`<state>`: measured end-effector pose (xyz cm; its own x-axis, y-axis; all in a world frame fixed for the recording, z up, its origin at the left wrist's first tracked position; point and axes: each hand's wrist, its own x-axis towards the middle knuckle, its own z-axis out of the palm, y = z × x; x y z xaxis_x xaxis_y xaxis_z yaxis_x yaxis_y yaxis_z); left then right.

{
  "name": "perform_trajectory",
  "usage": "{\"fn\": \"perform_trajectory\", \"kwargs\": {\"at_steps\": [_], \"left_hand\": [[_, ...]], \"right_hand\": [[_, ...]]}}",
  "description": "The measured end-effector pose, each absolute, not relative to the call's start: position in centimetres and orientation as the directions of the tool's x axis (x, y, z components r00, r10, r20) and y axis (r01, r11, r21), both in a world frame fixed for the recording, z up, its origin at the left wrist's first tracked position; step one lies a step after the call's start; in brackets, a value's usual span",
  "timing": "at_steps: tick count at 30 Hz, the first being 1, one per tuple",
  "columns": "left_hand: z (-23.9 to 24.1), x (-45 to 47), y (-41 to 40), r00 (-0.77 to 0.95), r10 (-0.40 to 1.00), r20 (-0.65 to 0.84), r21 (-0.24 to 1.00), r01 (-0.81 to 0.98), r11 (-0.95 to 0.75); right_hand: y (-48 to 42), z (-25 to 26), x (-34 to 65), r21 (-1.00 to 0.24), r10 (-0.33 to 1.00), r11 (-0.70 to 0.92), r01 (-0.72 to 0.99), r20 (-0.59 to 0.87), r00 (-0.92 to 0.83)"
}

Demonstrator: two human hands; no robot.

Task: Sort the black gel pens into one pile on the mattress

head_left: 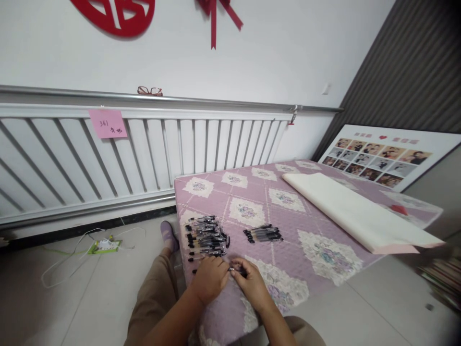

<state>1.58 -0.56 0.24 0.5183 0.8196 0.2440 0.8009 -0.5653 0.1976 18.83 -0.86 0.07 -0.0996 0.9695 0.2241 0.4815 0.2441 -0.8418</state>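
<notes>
My left hand (211,278) is closed near the front edge of the cloth-covered table, fingers curled round a black pen whose dark end (195,271) sticks out on its left. Beside it my right hand (251,282) pinches a dark pen part (242,272) between thumb and fingers. The two hands almost meet, and whether they hold one pen or two pieces I cannot tell. Just beyond my left hand lies a heap of black and clear pens (207,235), roughly side by side. A smaller, neater group of pens (263,234) rests to the right.
Purple patterned cloth (248,190) covers the table. A folded cream sheet (338,202) lies at right, with a photo board (382,156) behind it. A white radiator (151,158) runs along the wall. On the floor at left is a power strip (105,245) with loose cables.
</notes>
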Motion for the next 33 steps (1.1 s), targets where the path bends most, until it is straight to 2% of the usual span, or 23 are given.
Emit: {"fn": "perform_trajectory", "kwargs": {"at_steps": [5, 12, 16, 21, 27, 30, 33], "left_hand": [[0.1, 1.5, -0.5, 0.473, 0.838, 0.273, 0.223, 0.816, -0.534], [0.2, 1.4, -0.5, 0.441, 0.854, 0.277, 0.234, 0.831, -0.505], [0.0, 1.4, -0.3, 0.454, 0.846, 0.278, 0.205, 0.833, -0.514], [0.2, 1.5, -0.3, 0.449, 0.859, 0.246, 0.203, 0.843, -0.499], [0.4, 1.4, -0.4, 0.471, 0.86, 0.197, 0.222, 0.833, -0.507], [0.5, 1.5, -0.5, 0.43, 0.876, 0.216, 0.243, 0.846, -0.475], [0.6, 1.4, -0.6, 0.382, 0.891, 0.245, 0.266, 0.857, -0.441]], "right_hand": [[-1.1, 0.9, 18.7, -0.83, 0.964, 0.265, 0.491, 0.242, -0.111], [-1.5, 0.6, 19.1, -0.933, 0.987, 0.123, 0.339, 0.151, 0.058], [-1.6, 0.0, 19.2, -0.915, 0.966, 0.13, 0.381, 0.203, 0.16], [-1.2, -0.4, 18.9, -0.774, 0.945, 0.265, 0.575, 0.328, 0.006], [-0.8, -0.1, 18.2, -0.666, 0.945, 0.261, 0.698, 0.325, -0.043], [-0.8, 0.0, 18.3, -0.673, 0.953, 0.267, 0.69, 0.289, -0.086], [-0.9, -0.1, 18.9, -0.741, 0.952, 0.263, 0.618, 0.302, -0.044]]}}
